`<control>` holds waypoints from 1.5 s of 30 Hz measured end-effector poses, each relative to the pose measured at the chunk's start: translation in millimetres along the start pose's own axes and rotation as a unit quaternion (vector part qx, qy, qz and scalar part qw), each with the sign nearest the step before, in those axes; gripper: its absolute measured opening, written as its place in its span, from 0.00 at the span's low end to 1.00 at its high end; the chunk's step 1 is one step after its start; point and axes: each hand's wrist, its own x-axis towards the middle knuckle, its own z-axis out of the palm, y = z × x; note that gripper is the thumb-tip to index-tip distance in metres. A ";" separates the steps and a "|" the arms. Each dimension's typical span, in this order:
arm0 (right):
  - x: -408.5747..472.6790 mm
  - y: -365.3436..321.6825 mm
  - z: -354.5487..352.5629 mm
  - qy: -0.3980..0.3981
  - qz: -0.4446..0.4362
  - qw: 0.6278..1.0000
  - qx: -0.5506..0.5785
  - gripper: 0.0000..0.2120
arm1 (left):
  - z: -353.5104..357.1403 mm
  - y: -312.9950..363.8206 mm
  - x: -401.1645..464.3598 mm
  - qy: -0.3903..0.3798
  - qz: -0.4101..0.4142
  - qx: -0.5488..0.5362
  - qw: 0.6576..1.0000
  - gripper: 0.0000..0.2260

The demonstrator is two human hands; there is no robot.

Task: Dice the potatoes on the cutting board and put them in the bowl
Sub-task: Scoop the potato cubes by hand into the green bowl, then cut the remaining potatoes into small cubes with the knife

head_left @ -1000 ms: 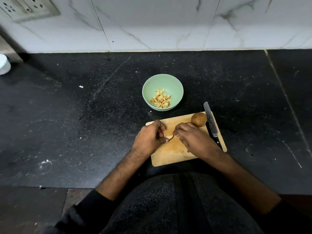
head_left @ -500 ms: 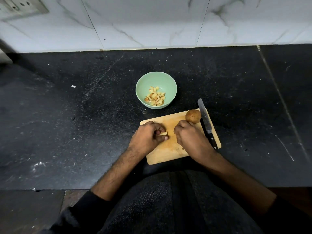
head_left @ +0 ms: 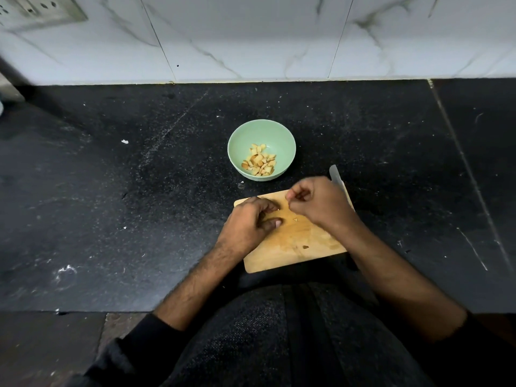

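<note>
A green bowl (head_left: 282, 135) holds several diced potato pieces (head_left: 259, 162) and stands just beyond the wooden cutting board (head_left: 290, 252). My left hand (head_left: 248, 223) rests on the board's left part, its fingers curled round a small pale potato piece. My right hand (head_left: 318, 203) is blurred above the board's far right corner, fingers curled. It hides the whole potato, and I cannot tell whether it holds anything. Two small potato scraps (head_left: 295, 219) lie on the board. Only the tip of the knife blade (head_left: 334, 173) shows past my right hand.
The black stone counter (head_left: 139, 205) spreads wide to the left and right of the board. A white marble wall (head_left: 251, 37) closes the back, with a socket plate (head_left: 36, 9) at the top left. My dark-clothed body fills the bottom of the view.
My right hand has risen and moved toward the board's far corner, now covering the whole potato. My left hand stays curled on the board. The scraps on the board are now uncovered.
</note>
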 end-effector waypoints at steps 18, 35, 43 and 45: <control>84.6 -53.9 -8.3 0.110 -0.132 0.982 -0.084 0.04 | -12.1 -1.1 -3.4 0.044 -0.029 -0.037 0.998 0.09; -43.8 58.1 -29.6 0.125 0.026 0.970 -0.207 0.16 | 26.1 19.1 -1.1 0.017 0.042 0.012 0.999 0.13; -68.5 84.5 -15.5 0.089 0.107 0.965 -0.222 0.25 | 24.9 10.3 -6.0 0.041 0.020 0.008 0.999 0.15; -65.8 83.7 -16.5 0.086 0.106 0.967 -0.215 0.23 | 21.9 6.5 -7.7 0.053 0.003 0.006 0.999 0.15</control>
